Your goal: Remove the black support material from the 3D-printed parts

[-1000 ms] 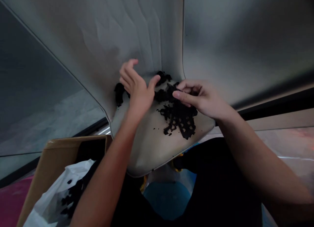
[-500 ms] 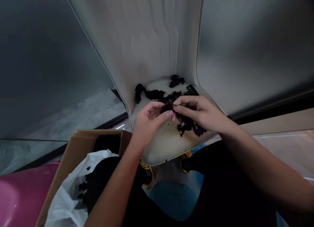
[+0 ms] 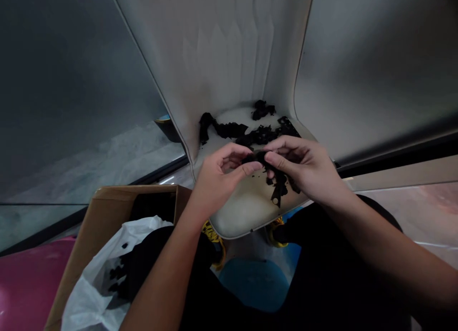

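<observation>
Pinching a black mesh scrap (image 3: 277, 185) between them, left hand (image 3: 218, 178) and right hand (image 3: 304, 166), fingertips meeting over beige seat (image 3: 239, 212).

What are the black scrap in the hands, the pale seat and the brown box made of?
The black scrap, pinched by left hand and right hand: perhaps rubber or foam, matte, limp, ragged, shedding crumbs. The seat: probably plastic or faux leather, smooth, dull sheen. The box: brown cardboard, matte, folded flap.
</observation>
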`<state>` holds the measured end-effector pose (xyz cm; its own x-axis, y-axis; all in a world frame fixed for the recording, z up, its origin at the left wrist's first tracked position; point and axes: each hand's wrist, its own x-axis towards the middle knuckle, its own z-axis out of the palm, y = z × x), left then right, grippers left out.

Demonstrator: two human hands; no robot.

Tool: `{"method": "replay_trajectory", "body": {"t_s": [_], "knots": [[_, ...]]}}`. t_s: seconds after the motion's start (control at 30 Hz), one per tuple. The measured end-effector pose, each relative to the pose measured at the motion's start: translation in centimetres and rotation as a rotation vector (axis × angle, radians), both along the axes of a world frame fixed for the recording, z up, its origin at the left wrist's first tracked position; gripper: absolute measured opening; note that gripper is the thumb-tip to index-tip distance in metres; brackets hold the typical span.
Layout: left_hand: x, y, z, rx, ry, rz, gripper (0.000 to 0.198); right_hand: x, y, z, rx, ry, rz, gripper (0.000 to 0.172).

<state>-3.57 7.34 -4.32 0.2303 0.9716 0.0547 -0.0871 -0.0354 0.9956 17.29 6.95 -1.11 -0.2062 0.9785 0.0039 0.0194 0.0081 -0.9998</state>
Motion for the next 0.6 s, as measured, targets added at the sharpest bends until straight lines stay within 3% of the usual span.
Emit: {"method": "replay_trajectory", "body": {"t_s": [0.2,0.43,0.6], "knots": [[0.1,0.7,0.8,0.103,0.032,-0.032,0.008,0.4,1.5,-0.1,-0.093,0.077,0.072,0.03],[1.2,1.9,-1.2,-0.088,-0.081,-0.075,0.018,0.4,3.6,-1.7,0.103,-0.098,0.0,0.033],[1.7,3.0,-1.6,-0.053,-0.093,-0.017,0.034,0.5,4.3,-2.4,0.184,-0.23,-0.003,0.036]]}}
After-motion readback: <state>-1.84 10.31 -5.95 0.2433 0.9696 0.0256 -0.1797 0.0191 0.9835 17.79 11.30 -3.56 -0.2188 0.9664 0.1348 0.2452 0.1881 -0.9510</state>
